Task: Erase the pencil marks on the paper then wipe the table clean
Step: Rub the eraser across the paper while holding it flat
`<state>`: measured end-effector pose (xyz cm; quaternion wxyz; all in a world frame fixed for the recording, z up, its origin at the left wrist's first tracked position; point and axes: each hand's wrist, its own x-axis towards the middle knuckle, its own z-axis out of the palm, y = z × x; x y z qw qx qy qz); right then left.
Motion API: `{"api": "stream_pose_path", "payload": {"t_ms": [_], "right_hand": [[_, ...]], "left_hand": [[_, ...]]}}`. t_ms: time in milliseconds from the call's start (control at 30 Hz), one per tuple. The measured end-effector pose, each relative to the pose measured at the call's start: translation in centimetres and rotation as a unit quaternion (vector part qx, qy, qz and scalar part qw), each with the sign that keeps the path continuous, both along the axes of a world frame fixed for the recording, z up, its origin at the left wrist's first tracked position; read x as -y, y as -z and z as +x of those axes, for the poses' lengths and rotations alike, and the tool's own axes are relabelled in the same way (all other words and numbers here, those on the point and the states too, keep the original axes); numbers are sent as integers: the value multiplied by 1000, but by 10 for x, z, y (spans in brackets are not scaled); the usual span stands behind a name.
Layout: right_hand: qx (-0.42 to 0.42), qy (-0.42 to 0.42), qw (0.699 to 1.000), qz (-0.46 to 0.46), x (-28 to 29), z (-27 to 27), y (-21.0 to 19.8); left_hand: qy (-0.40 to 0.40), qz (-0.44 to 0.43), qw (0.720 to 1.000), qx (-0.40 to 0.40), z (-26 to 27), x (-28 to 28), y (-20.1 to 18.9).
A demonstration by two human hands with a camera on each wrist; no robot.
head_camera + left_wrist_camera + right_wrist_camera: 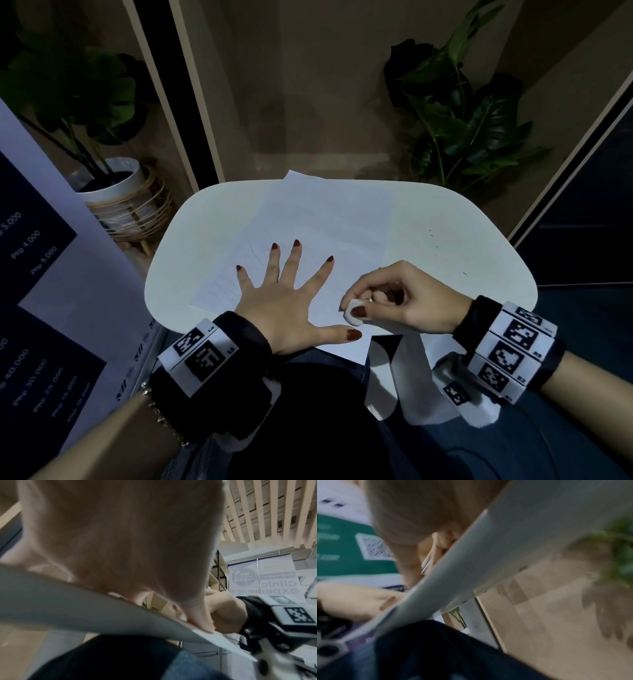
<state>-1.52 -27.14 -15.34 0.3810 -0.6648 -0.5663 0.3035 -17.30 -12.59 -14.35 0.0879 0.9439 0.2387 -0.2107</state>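
Paper (308, 246) lies at the frame centre on the white table (445, 219); the left hand (284, 301) presses flat, fingers spread, probably to stop sliding. Right hand (394, 301) pinches a white eraser (352, 313) at the sheet's lower right edge.

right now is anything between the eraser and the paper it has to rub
Nothing visible. The right hand pinches the eraser at the paper's near right edge. The left hand lies flat on the sheet just to its left, thumb close by, covering part of it.
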Motion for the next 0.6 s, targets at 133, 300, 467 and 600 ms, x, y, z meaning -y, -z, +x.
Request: {"api": "stream_pose_path", "payload": {"t_ms": [133,300,467,600], "right_hand": [[0,47,998,31,-1,-3,3],[10,14,1000,5,-1,0,-1],[21,82,996,40,-6,-4,8],[10,138,989,60,-8,-5,11]], "left_hand": [[-2,-3,1000,-1,1,0,-1],[0,-3,1000,-5,0,1,-2],[4,-14,1000,-5,0,0,-2],[25,-43,999,13,-3,-6,-5]]}}
